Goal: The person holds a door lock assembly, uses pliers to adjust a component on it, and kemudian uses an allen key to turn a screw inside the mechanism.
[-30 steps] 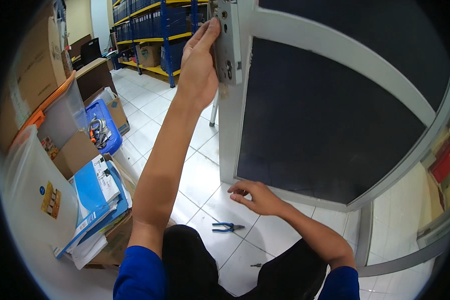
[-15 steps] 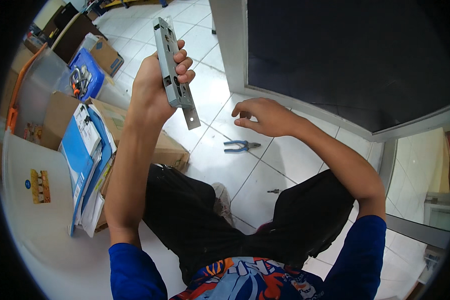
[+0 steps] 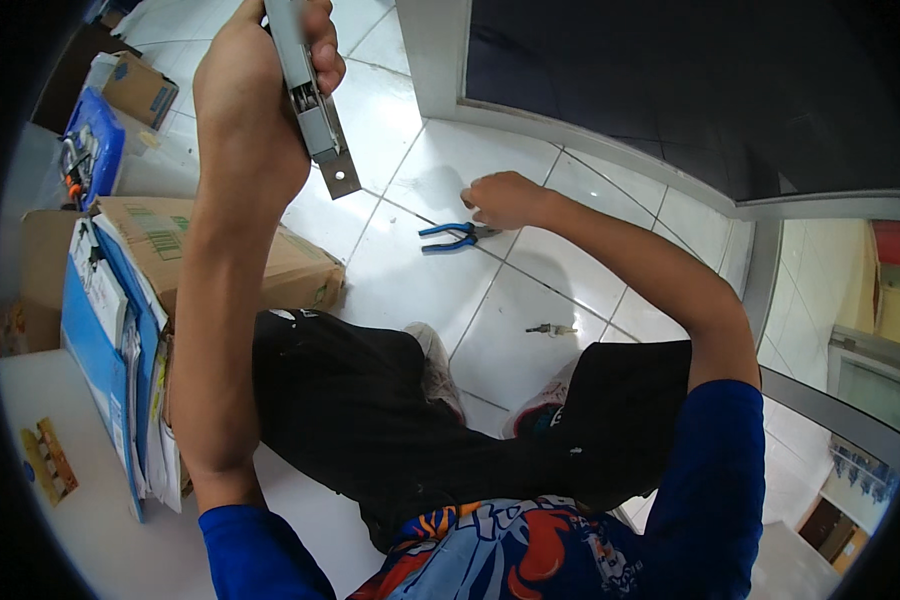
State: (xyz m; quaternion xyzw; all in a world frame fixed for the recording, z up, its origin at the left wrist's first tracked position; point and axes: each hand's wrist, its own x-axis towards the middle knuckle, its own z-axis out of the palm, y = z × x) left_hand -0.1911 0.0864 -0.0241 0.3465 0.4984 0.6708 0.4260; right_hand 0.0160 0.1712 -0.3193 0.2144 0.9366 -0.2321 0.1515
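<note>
The left hand [image 3: 250,115] is closed round a metal lock [image 3: 317,132], held up above the white floor [image 3: 380,115]. The right hand [image 3: 505,198], curled inward, is at the tip of the blue-handled pliers [image 3: 454,241] lying there (whether it grips them, I cannot tell).

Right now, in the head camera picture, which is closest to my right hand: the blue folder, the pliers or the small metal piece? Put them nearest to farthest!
From your right hand:
1. Pliers: just below it, toward the left.
2. Small metal piece: farther down, slightly right.
3. Blue folder: far off to the left.
</note>
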